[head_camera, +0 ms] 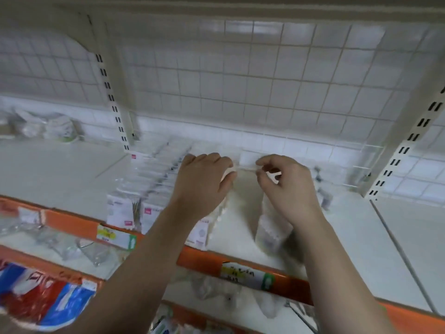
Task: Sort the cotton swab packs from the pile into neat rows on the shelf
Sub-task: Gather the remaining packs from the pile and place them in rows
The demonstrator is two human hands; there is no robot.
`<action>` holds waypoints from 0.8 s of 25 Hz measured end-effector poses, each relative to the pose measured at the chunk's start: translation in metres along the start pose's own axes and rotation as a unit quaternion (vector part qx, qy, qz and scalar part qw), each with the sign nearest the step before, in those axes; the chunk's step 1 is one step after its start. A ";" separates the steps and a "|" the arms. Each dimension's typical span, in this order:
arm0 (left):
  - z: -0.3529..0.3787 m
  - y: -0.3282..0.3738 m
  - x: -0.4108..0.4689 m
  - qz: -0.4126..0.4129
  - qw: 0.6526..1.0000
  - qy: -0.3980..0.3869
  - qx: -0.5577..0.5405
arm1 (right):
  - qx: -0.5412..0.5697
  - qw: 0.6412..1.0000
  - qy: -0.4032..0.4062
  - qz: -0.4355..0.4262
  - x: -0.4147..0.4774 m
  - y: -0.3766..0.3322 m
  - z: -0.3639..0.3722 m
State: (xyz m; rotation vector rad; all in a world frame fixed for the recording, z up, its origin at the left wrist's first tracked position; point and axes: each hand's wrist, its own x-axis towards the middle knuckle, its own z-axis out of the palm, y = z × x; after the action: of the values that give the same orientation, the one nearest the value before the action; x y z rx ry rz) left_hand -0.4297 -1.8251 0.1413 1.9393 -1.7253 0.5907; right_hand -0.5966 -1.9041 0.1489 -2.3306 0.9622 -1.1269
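Left hand [204, 182], right hand [287, 189] pinch swab pack [243, 168], price label [248, 276] — writing blurred

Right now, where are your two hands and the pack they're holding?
left hand [204, 177], head view, back of the hand.
right hand [286, 186], head view, back of the hand.
cotton swab pack [245, 168], head view, top edge between both hands.

On the shelf [60, 179], 2 rows of packs [149, 179] run front to back just left of your left hand [204, 179], which sits over a 3rd row [201, 233]. Your right hand [286, 186], to its right, hovers above a 4th row [272, 232]. Both hands pinch a pack [243, 168] spanning the gap. The wire grid [240, 80] stands behind, the label rail [72, 222] in front, a lower shelf [240, 307] beneath.
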 end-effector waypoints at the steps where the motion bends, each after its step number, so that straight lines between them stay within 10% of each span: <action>1: -0.012 -0.019 -0.014 -0.018 1.000 0.005 -0.001 | 0.007 1.000 -0.014 -0.009 -0.001 -0.019 0.016; 20: -0.174 -0.338 -0.238 -0.215 0.972 0.007 0.098 | 0.108 0.971 -0.189 -0.102 -0.023 -0.312 0.335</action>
State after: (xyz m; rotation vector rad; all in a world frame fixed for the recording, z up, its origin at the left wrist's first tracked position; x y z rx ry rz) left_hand -0.1218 -1.4995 0.1140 2.3469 -1.2128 0.6249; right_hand -0.2116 -1.6574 0.1165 -2.3789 0.4478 -0.7681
